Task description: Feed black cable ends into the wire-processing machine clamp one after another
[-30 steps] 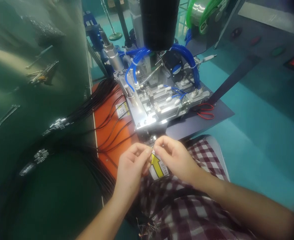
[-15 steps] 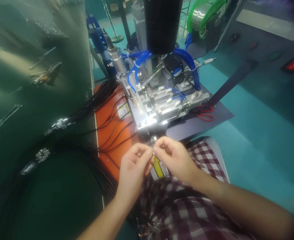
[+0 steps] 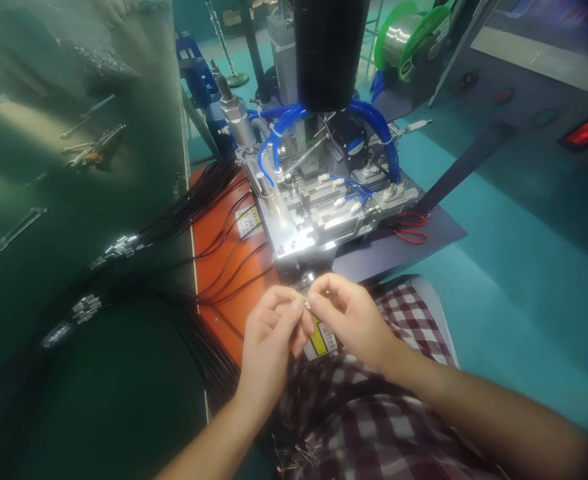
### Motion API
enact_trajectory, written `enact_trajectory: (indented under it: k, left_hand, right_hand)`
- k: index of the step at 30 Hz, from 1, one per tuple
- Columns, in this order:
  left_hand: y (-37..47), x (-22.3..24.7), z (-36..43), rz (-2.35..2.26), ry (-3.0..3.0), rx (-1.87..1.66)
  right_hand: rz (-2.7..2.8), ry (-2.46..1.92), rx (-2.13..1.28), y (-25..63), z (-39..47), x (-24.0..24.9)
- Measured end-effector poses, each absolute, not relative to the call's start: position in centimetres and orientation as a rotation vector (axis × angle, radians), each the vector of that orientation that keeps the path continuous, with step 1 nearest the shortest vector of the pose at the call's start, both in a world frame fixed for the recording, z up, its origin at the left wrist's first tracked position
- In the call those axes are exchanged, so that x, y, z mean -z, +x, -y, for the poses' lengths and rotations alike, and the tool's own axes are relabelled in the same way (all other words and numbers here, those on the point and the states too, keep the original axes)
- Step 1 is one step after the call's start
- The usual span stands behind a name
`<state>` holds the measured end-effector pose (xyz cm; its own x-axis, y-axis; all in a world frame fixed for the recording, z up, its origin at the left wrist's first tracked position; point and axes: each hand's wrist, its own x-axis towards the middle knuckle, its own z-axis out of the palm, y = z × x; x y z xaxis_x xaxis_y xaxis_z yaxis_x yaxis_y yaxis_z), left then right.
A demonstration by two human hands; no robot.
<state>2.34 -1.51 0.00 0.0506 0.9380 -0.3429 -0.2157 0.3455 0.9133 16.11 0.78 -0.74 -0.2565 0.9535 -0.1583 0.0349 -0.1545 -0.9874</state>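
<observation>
My left hand [image 3: 273, 333] and my right hand [image 3: 353, 320] meet fingertip to fingertip in front of the metal machine [image 3: 319, 200]. Each is closed in a pinch around something tiny and pale between the fingertips, too small to make out. Below the fingers lies a label with a yellow arrow [image 3: 319, 339]. The machine's bright front plate [image 3: 294, 243] is just beyond the hands. Several small parts with thin wire leads [image 3: 299, 457] rest on the checkered cloth at the bottom.
Black cable bundles [image 3: 174, 223] cross the orange plate [image 3: 214, 267] onto the dark green table [image 3: 99, 387] at left. Red-handled scissors [image 3: 411, 230] lie right of the machine. A black cylinder [image 3: 329, 53] hangs above; a green spool [image 3: 409, 40] stands behind.
Both hands stay together with little movement. The left fingers have shifted slightly, and the lower ones now cover more of the yellow arrow. The camera view has moved very slightly.
</observation>
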Motion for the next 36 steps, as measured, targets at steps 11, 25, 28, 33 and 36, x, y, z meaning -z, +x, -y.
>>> enact_trajectory:
  k: [11,25,28,33,36]
  left_hand:
    - [2.51,-0.01,1.62,-1.198,0.83,-1.058]
    - [2.41,-0.01,1.72,-1.193,0.871,-1.052]
    - [2.42,0.04,1.69,-1.192,0.867,-1.051]
    - [2.56,-0.06,1.73,-1.203,0.862,-1.065]
    - [2.67,-0.13,1.76,-1.199,0.851,-1.071]
  right_hand:
    - [1.396,-1.205,-1.512,16.0,-0.8,0.25]
    - [1.442,-1.232,-1.389,16.02,-1.04,0.31]
    - [1.463,-1.183,-1.425,15.97,-1.08,0.19]
    - [1.432,-1.177,-1.486,15.97,-0.97,0.31]
    - [1.424,-1.148,-1.517,15.97,-0.84,0.35]
